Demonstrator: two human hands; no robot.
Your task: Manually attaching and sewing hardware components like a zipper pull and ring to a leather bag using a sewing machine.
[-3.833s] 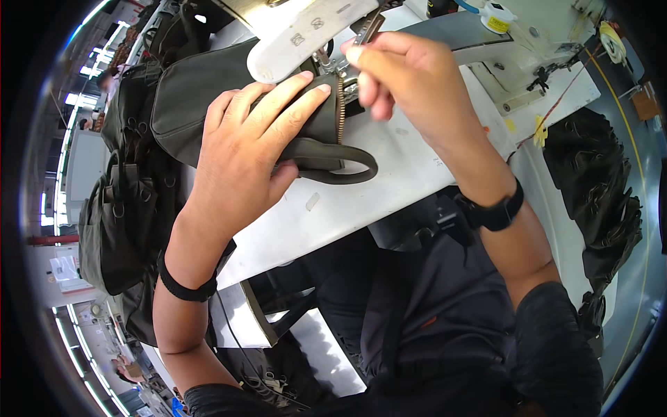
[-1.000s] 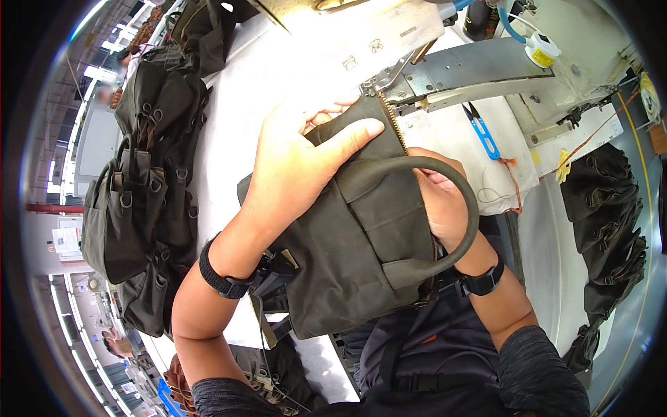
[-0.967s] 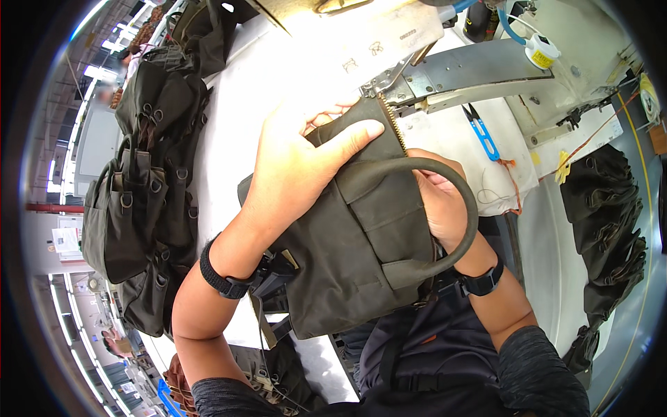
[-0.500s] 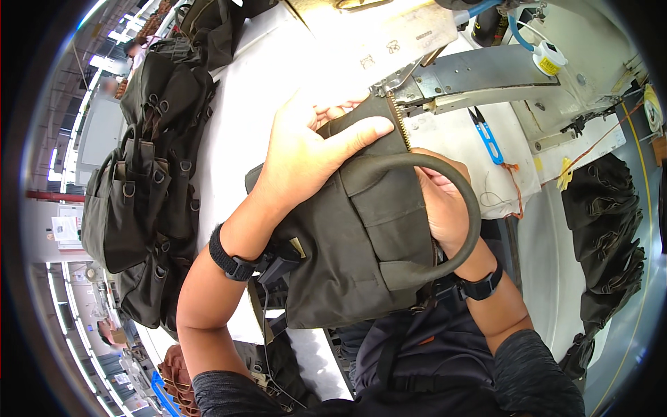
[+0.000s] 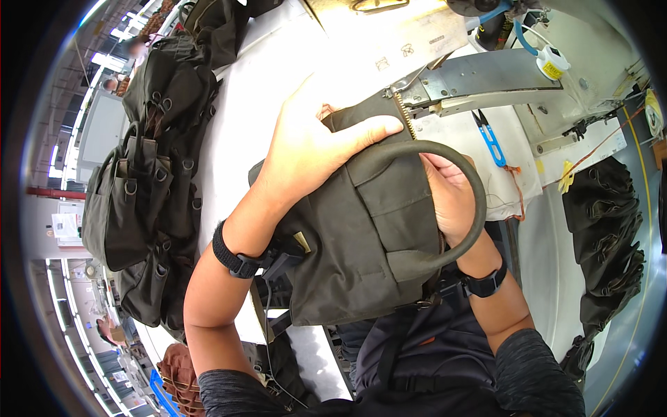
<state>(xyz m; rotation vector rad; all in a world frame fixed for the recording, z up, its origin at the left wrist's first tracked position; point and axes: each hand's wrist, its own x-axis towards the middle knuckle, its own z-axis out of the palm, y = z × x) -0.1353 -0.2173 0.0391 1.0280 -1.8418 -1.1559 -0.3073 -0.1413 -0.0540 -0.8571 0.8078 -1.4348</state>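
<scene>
A dark olive fabric bag (image 5: 333, 257) lies tilted between my hands, its top edge against the sewing machine's metal arm (image 5: 486, 75). A brass-toothed zipper (image 5: 405, 117) runs along that edge. My left hand (image 5: 306, 153) grips the bag's upper left part, thumb on top and the other fingers partly hidden behind the fabric. At the bag's right side, my right hand (image 5: 451, 198) is closed at the edge below the zipper; its fingertips are partly hidden. The padded round handle (image 5: 478, 201) loops over the right hand.
Blue-handled thread snips (image 5: 492, 142) lie on the white table right of the bag. Several similar dark bags (image 5: 142, 201) are heaped along the left, and more dark pieces (image 5: 601, 222) hang at the right. A small white oil bottle (image 5: 552, 62) stands on the machine.
The bag and both hands have shifted slightly to the right in view, and the handle loop sits a little higher. Both hands keep their hold.
</scene>
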